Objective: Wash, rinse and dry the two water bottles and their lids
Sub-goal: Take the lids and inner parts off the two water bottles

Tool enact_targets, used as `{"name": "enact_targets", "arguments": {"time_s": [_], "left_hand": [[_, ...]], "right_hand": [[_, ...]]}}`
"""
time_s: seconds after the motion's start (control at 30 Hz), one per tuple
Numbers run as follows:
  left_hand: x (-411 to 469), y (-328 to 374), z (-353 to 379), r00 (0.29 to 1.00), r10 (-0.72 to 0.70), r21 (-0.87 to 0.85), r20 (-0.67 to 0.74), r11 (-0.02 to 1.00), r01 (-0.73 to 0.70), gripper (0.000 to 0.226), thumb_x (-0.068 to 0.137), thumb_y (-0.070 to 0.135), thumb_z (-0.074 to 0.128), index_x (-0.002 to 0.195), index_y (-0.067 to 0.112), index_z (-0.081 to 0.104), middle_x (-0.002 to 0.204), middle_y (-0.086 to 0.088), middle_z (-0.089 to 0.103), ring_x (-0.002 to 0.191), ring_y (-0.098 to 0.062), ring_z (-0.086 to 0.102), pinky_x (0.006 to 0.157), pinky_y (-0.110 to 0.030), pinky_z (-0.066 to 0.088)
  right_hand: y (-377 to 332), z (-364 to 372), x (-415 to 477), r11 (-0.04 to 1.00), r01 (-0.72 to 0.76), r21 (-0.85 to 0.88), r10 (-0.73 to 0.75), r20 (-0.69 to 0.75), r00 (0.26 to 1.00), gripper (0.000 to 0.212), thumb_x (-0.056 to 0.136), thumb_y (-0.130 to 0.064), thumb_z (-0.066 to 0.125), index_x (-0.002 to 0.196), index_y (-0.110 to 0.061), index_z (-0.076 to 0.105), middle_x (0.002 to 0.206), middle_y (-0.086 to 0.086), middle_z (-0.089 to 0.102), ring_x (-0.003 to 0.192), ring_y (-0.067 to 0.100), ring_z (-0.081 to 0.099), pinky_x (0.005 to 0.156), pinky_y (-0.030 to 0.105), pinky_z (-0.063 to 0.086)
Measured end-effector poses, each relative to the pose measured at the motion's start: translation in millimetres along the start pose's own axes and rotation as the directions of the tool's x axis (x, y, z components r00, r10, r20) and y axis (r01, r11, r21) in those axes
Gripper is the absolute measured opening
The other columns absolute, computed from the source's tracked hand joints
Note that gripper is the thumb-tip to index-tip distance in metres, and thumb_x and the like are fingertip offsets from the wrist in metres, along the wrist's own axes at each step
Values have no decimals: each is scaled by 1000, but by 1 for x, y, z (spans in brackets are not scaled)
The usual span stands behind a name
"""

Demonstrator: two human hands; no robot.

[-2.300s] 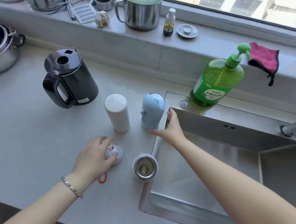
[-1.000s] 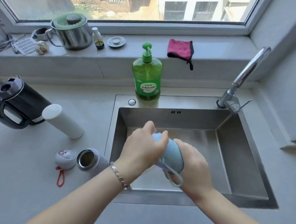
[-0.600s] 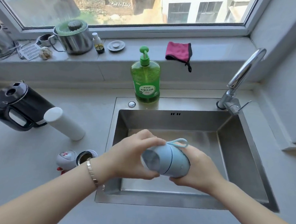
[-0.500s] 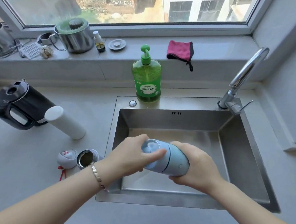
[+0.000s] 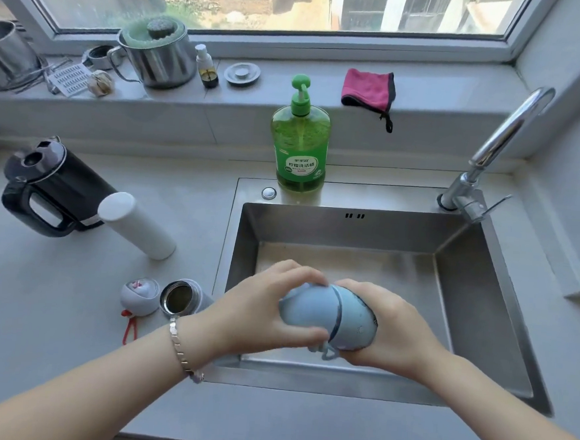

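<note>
Bright daylight from window point(image 5: 262, 5); wide-angle edges bowed, slightly soft.

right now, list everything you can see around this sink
blue bottle: one, pale blue, held over sink
open bottle: one, grey, counter left of sink
lid: one, grey with red loop, beside open bottle
kettle: one, black, counter far left
white cylinder: one, white, beside kettle
soap bottle: one, green, behind sink
faucet: one, chrome, sink's right rear corner
cloth: one, pink, sill
pot: one, steel with green lid, sill
small bottle: one, white-capped, sill
metal disc: one, silver, sill
left hand: one, grips blue bottle
right hand: one, grips blue bottle
</note>
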State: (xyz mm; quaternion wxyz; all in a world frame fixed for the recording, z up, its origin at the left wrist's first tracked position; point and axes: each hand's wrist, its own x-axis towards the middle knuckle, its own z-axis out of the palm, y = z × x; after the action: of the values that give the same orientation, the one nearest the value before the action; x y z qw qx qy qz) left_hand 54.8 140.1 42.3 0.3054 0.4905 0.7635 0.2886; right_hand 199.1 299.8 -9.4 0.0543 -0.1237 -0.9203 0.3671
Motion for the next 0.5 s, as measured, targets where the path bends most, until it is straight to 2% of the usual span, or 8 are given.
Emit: {"name": "enact_targets", "arguments": {"time_s": [0.07, 0.1, 0.17, 0.23, 0.3, 0.4, 0.5], "left_hand": [[-3, -4, -2, 972, -211, -177, -105, 966, 191, 34, 61, 52, 65, 93, 43, 55, 89, 16, 59, 77, -5, 60, 65, -21, 54], [-6, -7, -5, 953, -273, -223, -134, 945, 240, 30, 64, 51, 65, 91, 43, 57, 86, 16, 59, 73, -4, 59, 59, -20, 53], [-12, -16, -14, 926, -329, -136, -186, 942, 308, 32, 70, 49, 71, 97, 44, 54, 91, 21, 55, 77, -2, 58, 63, -16, 46], [-23, -22, -26, 908, -317, -14, -273, 945, 326, 43, 70, 42, 75, 105, 42, 50, 94, 30, 49, 88, -5, 54, 73, -20, 41], [-33, -30, -34, 886, -291, 36, -360, 945, 325, 51, 67, 36, 79, 110, 36, 51, 91, 32, 46, 91, -9, 50, 76, -24, 36], [-46, -44, -46, 844, -304, 51, -442, 931, 362, 53, 64, 33, 80, 110, 31, 54, 94, 22, 50, 96, -16, 50, 77, -28, 37], [-58, -60, -55, 814, -331, 7, -478, 925, 381, 55, 60, 39, 80, 108, 34, 54, 99, 19, 53, 98, -16, 51, 77, -29, 38]], "right_hand": [[4, 1, 1, 995, 25, -96, -29, -36, 999, 67, 50, -39, 75, 112, -38, 50, 95, -17, 62, 83, 6, 56, 70, 18, 43], [9, 1, 2, 985, 24, -169, -34, -55, 998, 70, 49, -34, 77, 114, -34, 53, 96, -13, 64, 84, 12, 59, 72, 22, 44], [16, -4, 8, 943, -49, -328, 45, -21, 999, 72, 53, -29, 77, 120, -24, 53, 99, -3, 64, 88, 24, 60, 75, 29, 44], [20, -8, 19, 825, -107, -554, 198, 107, 974, 71, 63, -33, 71, 128, -25, 43, 107, -2, 58, 97, 25, 56, 77, 31, 39], [23, -8, 34, 672, -77, -736, 324, 199, 925, 68, 69, -34, 68, 128, -27, 35, 110, -2, 53, 100, 23, 53, 73, 31, 33], [24, -2, 52, 558, -53, -828, 452, 250, 856, 65, 71, -30, 70, 126, -25, 34, 114, 2, 51, 103, 22, 51, 72, 30, 28], [20, 4, 67, 463, 9, -886, 502, 271, 821, 66, 73, -31, 72, 126, -25, 34, 117, 3, 51, 107, 22, 52, 76, 30, 31]]}}
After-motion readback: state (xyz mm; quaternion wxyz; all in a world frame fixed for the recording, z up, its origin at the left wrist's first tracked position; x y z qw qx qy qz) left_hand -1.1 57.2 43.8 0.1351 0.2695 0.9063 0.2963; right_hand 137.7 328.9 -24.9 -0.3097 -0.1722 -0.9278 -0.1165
